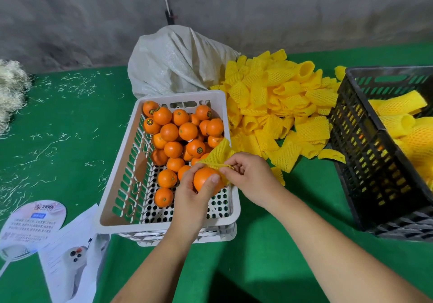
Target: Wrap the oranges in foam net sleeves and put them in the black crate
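**Sleeving 1 orange over the white crate**

We hold 1 orange (207,181) in our left hand (191,199), fingers and thumb curled round it, so its far side faces the sleeve. Our right hand (251,178) pinches the edge of a yellow foam net sleeve (219,154), its grip narrow on the mesh, stretching the mouth against the fruit; the rest of the sleeve stands up loose behind. We judge the wrapping has only begun, since most of the peel is bare.

We work just above the near end of the white crate (164,226), where the unwrapped oranges (174,136) lie, so a slip would drop the fruit back among them. The pile of spare sleeves (276,106) lies on the green worktop (269,244) between the 2 crates, within the right hand's reach. The black crate (365,153), at the right, already holds sleeved fruit.
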A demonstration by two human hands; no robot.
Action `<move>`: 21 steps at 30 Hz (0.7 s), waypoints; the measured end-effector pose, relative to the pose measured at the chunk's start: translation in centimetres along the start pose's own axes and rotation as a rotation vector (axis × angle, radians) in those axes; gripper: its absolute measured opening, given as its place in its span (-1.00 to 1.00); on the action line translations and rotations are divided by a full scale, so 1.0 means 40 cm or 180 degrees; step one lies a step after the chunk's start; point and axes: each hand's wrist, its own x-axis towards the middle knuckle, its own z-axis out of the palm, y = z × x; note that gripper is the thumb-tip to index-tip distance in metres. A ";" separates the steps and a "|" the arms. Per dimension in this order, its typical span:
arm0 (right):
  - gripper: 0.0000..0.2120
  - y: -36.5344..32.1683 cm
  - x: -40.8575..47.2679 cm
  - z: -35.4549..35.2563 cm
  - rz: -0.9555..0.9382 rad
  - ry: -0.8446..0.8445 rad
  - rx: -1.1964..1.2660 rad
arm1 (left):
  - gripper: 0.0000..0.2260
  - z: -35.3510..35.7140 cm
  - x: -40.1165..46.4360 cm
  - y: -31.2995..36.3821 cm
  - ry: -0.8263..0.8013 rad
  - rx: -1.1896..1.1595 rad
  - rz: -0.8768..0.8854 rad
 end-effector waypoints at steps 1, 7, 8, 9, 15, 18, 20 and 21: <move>-0.86 -0.007 -0.008 0.001 -0.0185 -0.0035 -0.0153 | -0.58 0.002 0.003 -0.003 0.0084 -0.0122 -0.0023; -0.85 -0.038 -0.058 0.101 -0.0695 0.0378 -0.0160 | -0.57 0.005 0.012 -0.003 0.0228 -0.0650 -0.0139; -0.87 -0.033 -0.062 0.123 -0.0680 0.0408 -0.0165 | -0.51 -0.004 0.018 -0.008 0.0177 -0.0953 -0.0323; -0.84 -0.028 -0.065 0.142 -0.0628 0.0432 -0.0155 | -0.52 -0.016 0.025 -0.012 0.0068 -0.1275 -0.0526; -0.81 -0.009 -0.045 0.144 -0.0240 0.0581 0.0571 | -0.37 -0.041 0.031 -0.002 -0.0466 -0.1504 -0.0683; -0.94 -0.016 -0.037 0.109 0.0027 0.0820 0.0946 | -0.08 -0.029 0.028 0.008 -0.0419 -0.1316 -0.0606; -0.95 -0.026 -0.043 0.099 -0.0098 0.0827 0.0862 | -0.07 -0.022 0.030 0.008 -0.0301 -0.1332 -0.0539; -0.96 -0.033 -0.049 0.098 -0.0276 0.0790 0.0725 | -0.17 -0.019 0.032 0.004 -0.0168 -0.1353 -0.0515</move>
